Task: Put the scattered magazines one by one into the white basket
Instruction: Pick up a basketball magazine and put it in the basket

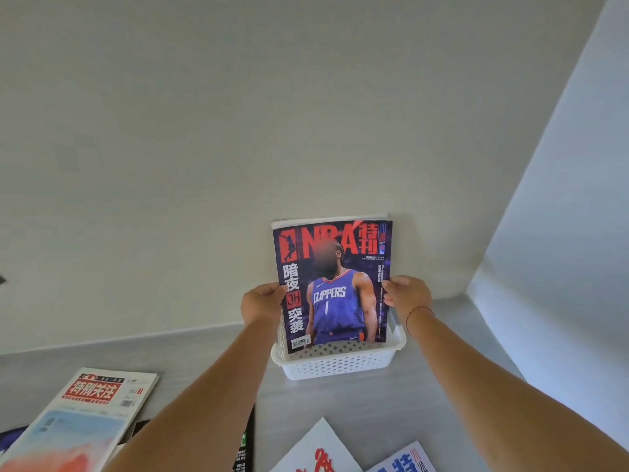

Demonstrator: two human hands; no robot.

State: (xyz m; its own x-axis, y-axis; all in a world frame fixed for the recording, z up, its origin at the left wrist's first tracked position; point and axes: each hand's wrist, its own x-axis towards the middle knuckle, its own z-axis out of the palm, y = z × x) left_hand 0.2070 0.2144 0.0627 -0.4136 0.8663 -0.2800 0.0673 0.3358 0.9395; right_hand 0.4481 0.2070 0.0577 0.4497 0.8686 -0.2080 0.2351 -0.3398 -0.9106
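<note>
A purple NBA magazine (335, 284) with a basketball player on its cover stands upright with its bottom edge inside the white perforated basket (340, 364). My left hand (263, 301) grips its left edge and my right hand (406, 294) grips its right edge. The edge of another magazine shows just behind it along the top. The basket sits on the grey surface against the white wall.
Other magazines lie near me on the grey surface: a white one with red characters (92, 413) at the left, a dark one (243, 447) under my left arm, a white one (316, 451) and a blue-lettered one (405, 459) at the bottom right. A side wall closes the right.
</note>
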